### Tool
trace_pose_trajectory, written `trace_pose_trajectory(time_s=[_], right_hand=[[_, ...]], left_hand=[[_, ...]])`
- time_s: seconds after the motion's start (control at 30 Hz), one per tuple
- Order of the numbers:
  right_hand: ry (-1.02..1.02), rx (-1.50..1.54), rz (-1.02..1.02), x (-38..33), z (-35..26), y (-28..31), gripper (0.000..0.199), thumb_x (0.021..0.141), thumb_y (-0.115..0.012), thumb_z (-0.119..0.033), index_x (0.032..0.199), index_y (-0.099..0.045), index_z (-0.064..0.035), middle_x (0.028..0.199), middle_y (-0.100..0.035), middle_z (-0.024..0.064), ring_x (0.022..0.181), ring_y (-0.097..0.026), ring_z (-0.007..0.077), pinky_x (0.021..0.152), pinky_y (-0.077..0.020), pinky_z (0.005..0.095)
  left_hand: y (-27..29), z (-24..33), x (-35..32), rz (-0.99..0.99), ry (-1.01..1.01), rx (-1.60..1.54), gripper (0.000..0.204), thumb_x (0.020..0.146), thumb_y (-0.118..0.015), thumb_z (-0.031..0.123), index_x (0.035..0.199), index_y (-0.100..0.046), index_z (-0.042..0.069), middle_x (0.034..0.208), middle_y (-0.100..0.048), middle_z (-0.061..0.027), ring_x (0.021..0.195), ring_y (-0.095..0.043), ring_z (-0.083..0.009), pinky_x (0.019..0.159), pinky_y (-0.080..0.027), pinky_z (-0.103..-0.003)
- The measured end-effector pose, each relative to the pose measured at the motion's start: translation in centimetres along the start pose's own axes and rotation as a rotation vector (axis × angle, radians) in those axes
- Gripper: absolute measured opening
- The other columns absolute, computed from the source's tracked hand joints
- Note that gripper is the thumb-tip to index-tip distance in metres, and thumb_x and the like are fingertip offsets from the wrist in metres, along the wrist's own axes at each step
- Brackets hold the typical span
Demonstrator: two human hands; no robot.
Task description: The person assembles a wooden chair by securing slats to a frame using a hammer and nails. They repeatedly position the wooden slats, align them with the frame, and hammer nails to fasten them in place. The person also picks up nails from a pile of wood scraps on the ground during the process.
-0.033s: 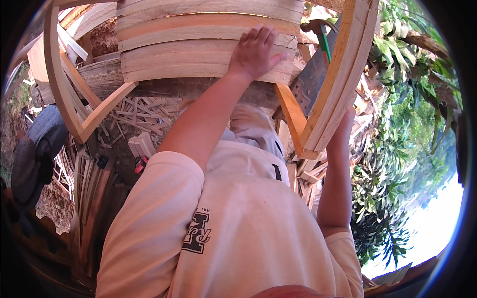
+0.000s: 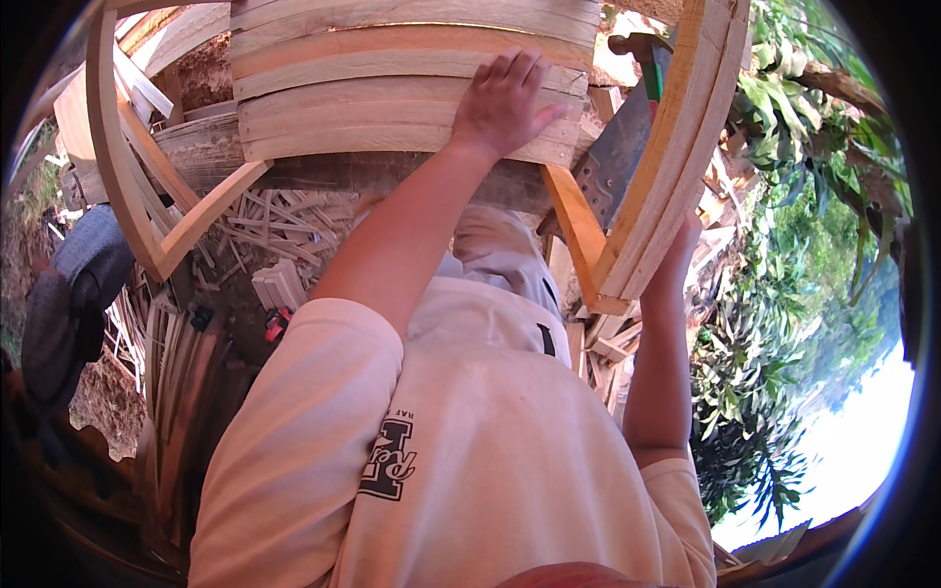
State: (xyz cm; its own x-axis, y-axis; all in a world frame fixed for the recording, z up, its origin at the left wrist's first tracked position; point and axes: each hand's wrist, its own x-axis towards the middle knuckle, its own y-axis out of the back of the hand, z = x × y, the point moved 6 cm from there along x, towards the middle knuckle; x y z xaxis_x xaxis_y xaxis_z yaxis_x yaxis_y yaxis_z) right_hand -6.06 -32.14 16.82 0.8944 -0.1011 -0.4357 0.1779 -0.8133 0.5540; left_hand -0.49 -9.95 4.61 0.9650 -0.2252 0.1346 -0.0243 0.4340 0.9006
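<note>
My left hand (image 2: 502, 106) lies palm down, fingers spread, on the pale wooden slats (image 2: 353, 122) of a chair-like frame. Nail heads show near the slats' ends. My right hand (image 2: 681, 243) reaches up behind the thick wooden side rail (image 2: 676, 147), which hides its fingers. Beyond that rail a hammer (image 2: 642, 49) with a green handle stands out. Its handle runs behind the rail toward my right hand and moves as if held there; the grip itself is hidden. A handsaw blade (image 2: 618, 157) lies beneath the hammer.
A curved wooden side piece (image 2: 108, 127) rises at the left, with an angled brace (image 2: 216, 208). Offcuts (image 2: 279, 230) and long wood strips (image 2: 172, 392) litter the ground. A person's grey-clothed part (image 2: 83, 265) is at the far left. Leafy plants (image 2: 755, 392) border the right.
The hammer has shifted slightly to the right, more of its handle passing behind the rail. The right forearm moved a little. My left hand and the slats stay put.
</note>
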Motion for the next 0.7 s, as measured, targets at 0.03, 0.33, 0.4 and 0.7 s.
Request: trace_pose_trajectory(time_s=[0.03,0.33,0.4,0.7], right_hand=[[-0.013,0.038,0.010,0.0,0.6,-0.1,0.024,0.088,-0.069,-0.011,0.108,-0.068,0.0009,0.088,-0.073,0.0184,0.083,-0.074,0.0345,0.073,-0.0555,0.0394],[-0.008,0.143,0.006,-0.3,0.7,-0.4,0.023,0.087,-0.070,-0.011,0.106,-0.068,0.0010,0.086,-0.073,0.0179,0.083,-0.074,0.0359,0.073,-0.0551,0.0395],[0.082,-0.008,-0.031,0.0,0.5,-0.2,0.025,0.087,-0.070,-0.012,0.108,-0.067,0.0012,0.086,-0.072,0.0188,0.083,-0.073,0.0371,0.073,-0.0551,0.0394],[0.001,-0.120,-0.119,0.0,-2.5,0.2,0.028,0.088,-0.069,-0.011,0.113,-0.065,0.0020,0.086,-0.072,0.0220,0.083,-0.073,0.0368,0.071,-0.0550,0.0378]], left_hand=[[0.0,0.0,0.0,0.000,-0.003,0.001,0.066,0.088,-0.072,0.057,0.131,-0.053,0.012,0.133,-0.053,-0.0054,0.130,-0.047,-0.0257,0.107,-0.039,-0.042],[-0.2,-0.2,0.1,-0.035,0.019,-0.002,0.064,0.089,-0.070,0.057,0.131,-0.054,0.011,0.133,-0.053,-0.0057,0.130,-0.047,-0.0259,0.107,-0.039,-0.043],[0.2,0.1,0.0,-0.013,0.014,0.008,0.064,0.090,-0.069,0.057,0.131,-0.054,0.011,0.133,-0.053,-0.0060,0.130,-0.047,-0.0258,0.107,-0.039,-0.043],[0.1,0.1,0.0,-0.015,0.005,0.021,0.065,0.089,-0.070,0.057,0.131,-0.053,0.011,0.133,-0.052,-0.0055,0.130,-0.047,-0.0253,0.107,-0.040,-0.042]])
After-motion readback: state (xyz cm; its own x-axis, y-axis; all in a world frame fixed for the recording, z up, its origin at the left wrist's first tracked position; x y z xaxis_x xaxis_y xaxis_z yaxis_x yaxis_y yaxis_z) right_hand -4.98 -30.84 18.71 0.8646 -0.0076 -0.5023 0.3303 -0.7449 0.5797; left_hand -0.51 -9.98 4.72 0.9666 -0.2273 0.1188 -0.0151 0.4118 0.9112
